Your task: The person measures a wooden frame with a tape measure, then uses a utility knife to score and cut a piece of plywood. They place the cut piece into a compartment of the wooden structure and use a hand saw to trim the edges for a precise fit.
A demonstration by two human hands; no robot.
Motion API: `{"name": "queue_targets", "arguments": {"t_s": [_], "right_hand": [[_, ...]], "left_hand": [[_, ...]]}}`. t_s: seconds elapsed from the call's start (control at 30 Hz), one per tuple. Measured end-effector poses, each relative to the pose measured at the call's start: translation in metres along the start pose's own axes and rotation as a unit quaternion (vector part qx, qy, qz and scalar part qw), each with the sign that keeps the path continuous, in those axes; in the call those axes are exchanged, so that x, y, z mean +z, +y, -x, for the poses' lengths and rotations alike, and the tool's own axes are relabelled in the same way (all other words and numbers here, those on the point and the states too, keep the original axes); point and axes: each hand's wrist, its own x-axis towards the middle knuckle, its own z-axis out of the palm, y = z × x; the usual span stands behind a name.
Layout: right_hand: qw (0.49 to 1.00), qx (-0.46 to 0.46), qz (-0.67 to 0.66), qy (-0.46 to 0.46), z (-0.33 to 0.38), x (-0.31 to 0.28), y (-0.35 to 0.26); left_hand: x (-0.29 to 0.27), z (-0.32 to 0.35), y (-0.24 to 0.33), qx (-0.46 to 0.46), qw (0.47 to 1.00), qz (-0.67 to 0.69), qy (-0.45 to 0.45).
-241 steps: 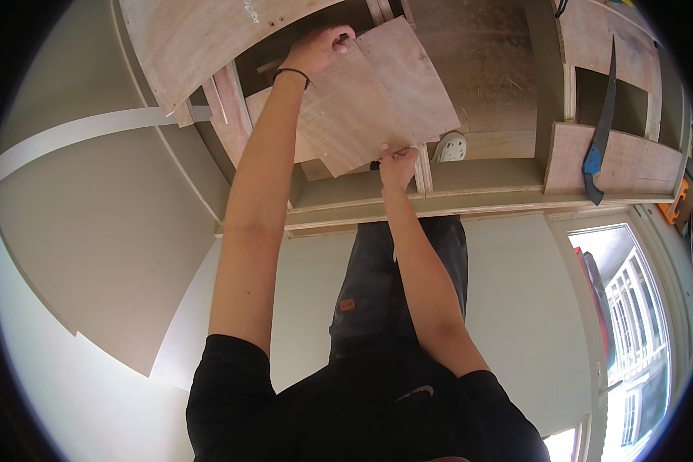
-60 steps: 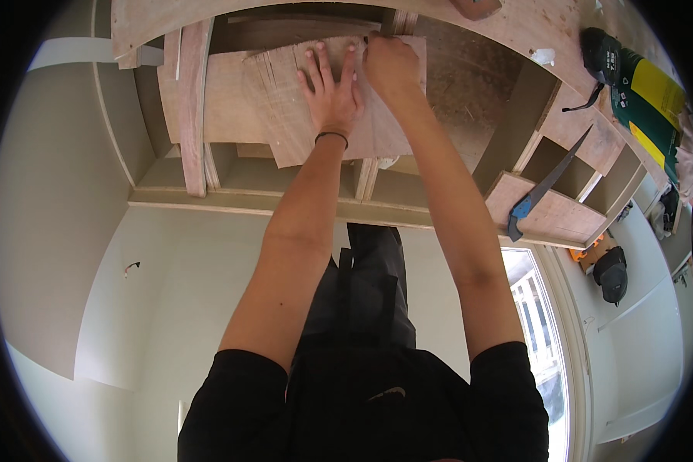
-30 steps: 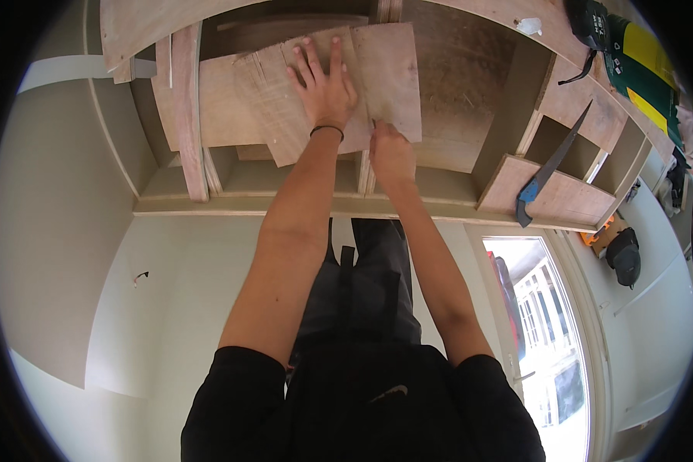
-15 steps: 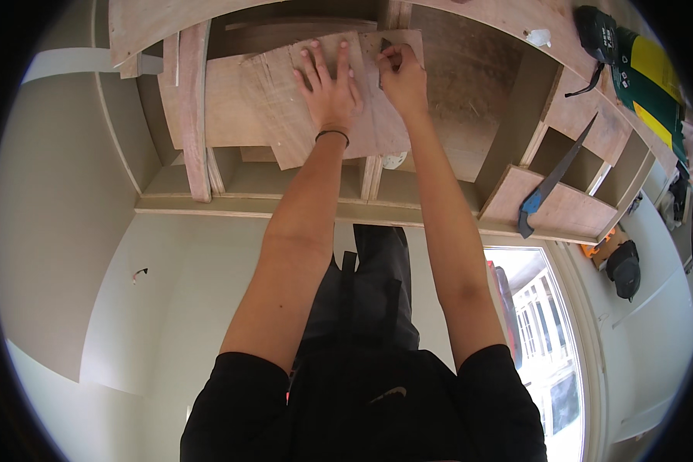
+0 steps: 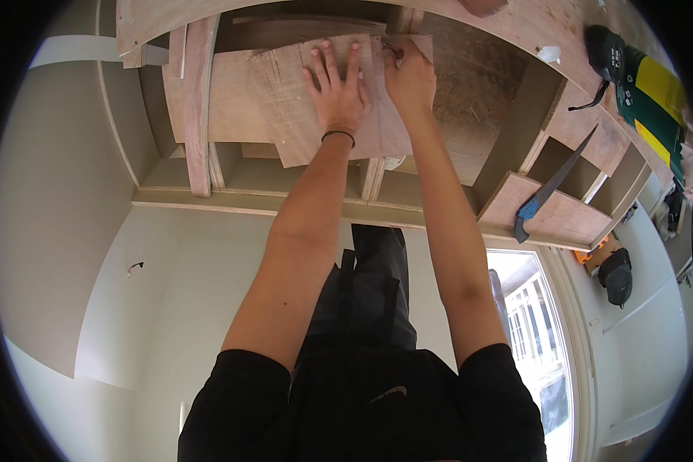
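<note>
Ply [image 5: 289, 108] looks light, stiff, splintery: grip edges; left hand [image 5: 339, 96] flat, fingers spread, gripping nothing; right hand [image 5: 410, 81] pinches dark tool [image 5: 389, 46].

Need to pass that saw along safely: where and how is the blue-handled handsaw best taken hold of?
Likely best by the blue handle, wrapped from the person's side: the handsaw lies slanted across the plywood panel, handle at the near edge, its tapering blade pointing away and right, so a grip there should avoid it.
</note>
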Motion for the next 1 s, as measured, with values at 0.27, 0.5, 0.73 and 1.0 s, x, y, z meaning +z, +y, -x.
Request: {"name": "queue_targets", "arguments": {"t_s": [0.27,0.5,0.73,1.0], "right_hand": [[0.999,-0.045,-0.005,-0.008,-0.009,0.023,-0.005],[0.995,-0.085,0.055,-0.020,-0.009,0.022,-0.014],[0.996,-0.072,0.027,-0.053,0.020,0.016,-0.001],[0.995,-0.027,0.026,-0.098,0.109,0.010,0.036]], "left_hand": [[0.000,0.000,0.001,-0.003,1.000,-0.002,-0.001],[0.000,0.001,0.000,0.003,1.000,-0.004,0.006],[0.000,0.000,0.000,-0.002,1.000,-0.009,-0.005],[0.000,0.000,0.001,0.001,1.000,-0.012,-0.008]]}}
